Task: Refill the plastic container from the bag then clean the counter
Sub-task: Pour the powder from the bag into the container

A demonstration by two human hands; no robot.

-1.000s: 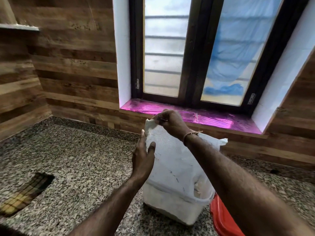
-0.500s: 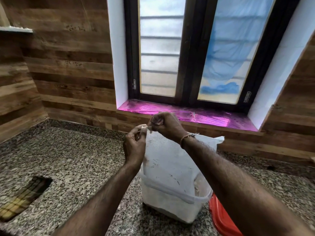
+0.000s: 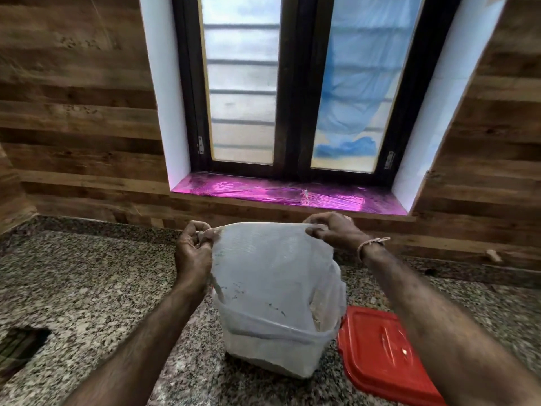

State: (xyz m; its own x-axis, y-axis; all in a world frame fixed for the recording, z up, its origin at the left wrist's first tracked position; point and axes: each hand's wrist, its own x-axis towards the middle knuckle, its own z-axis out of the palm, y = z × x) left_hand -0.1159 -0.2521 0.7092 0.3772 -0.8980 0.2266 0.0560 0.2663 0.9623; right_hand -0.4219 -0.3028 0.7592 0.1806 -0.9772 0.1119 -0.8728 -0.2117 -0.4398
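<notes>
the refill looks to be in its middle or late part, and the cleaning has not begun. in the centre of the frame the left hand (image 3: 193,253) and the right hand (image 3: 330,230) are set apart, each pinching one upper corner of the white woven bag (image 3: 269,271), so its top edge is pulled taut between them just below the pink window sill (image 3: 278,194). the bag hangs down from that edge, and its lower end sits inside the translucent plastic container (image 3: 278,356), which stands upright on the speckled granite counter (image 3: 87,288) in the lower centre. through the gap at the container's right side a pale filling shows, and the clouded lower wall suggests it already holds a fair amount. how much is left in the bag cannot be told, since the weave hides it. the red lid (image 3: 380,350) lies flat on the counter just beside the container, toward the lower right, so closing is yet to come. a dark checked cloth (image 3: 20,347) lies at the lower left edge, well apart from the container, and is untouched; it is probably meant for the wiping. what seems to remain is emptying and lifting out the bag, fitting the lid and wiping the counter. no spill is plain on the speckled stone.
</notes>
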